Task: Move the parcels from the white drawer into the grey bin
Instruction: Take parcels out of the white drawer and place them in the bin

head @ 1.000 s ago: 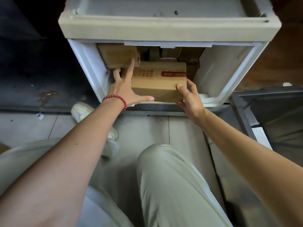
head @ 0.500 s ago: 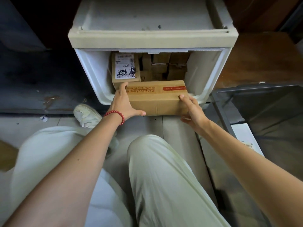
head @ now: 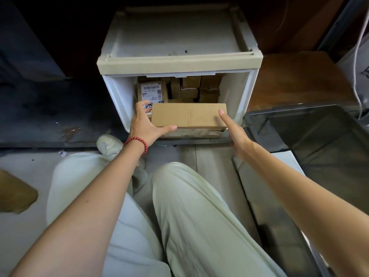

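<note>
A cardboard scrap lies on the floor at 9 o'clock. The left hand has its fingers clamped on the brown parcel at the white drawer mouth; behind, a labelled parcel shows a barcode, print unreadable. The right hand presses the other end, fingers seemingly straight. The grey bin sits at 3 o'clock.

You can read no text here. The back parcel bears a label showing only barcodes and scribble.
</note>
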